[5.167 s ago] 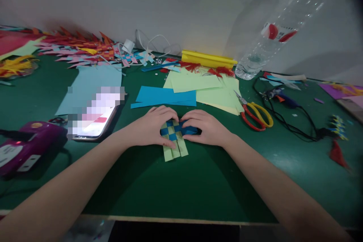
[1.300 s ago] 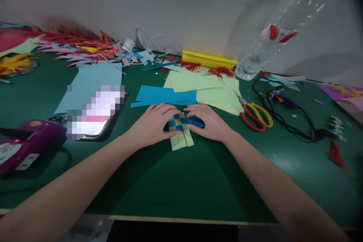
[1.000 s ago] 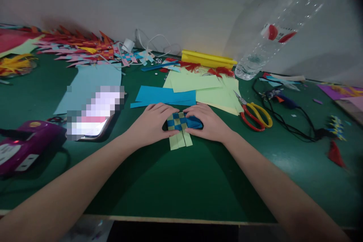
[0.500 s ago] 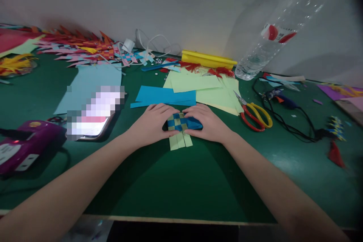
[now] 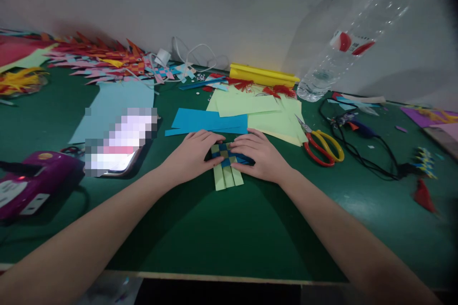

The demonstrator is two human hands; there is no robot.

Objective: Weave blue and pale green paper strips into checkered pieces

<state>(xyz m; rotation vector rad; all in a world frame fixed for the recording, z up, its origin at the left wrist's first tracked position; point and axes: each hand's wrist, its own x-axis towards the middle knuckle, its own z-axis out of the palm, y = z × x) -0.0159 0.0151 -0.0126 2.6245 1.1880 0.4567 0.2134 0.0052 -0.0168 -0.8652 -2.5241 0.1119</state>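
A small woven piece of blue and pale green paper strips (image 5: pixel 225 156) lies on the green table, its green strip ends pointing toward me. My left hand (image 5: pixel 195 155) grips its left edge between thumb and fingers. On the right side, my right hand (image 5: pixel 259 156) holds the weave, the fingers lying over its upper right and the thumb below. Blue strip ends show partly under the right fingers. Just beyond the hands lie blue paper pieces (image 5: pixel 214 120).
Pale green sheets (image 5: pixel 275 116), scissors (image 5: pixel 322 145) and a slanted plastic bottle (image 5: pixel 343 47) are at the right. To the left are a phone (image 5: pixel 123 147), light blue paper (image 5: pixel 125 95) and a purple device (image 5: pixel 34 183). The table's front edge (image 5: pixel 214 277) is near me.
My right fingers have spread further left over the weave, and less of the blue strip ends shows. My left hand has barely moved.
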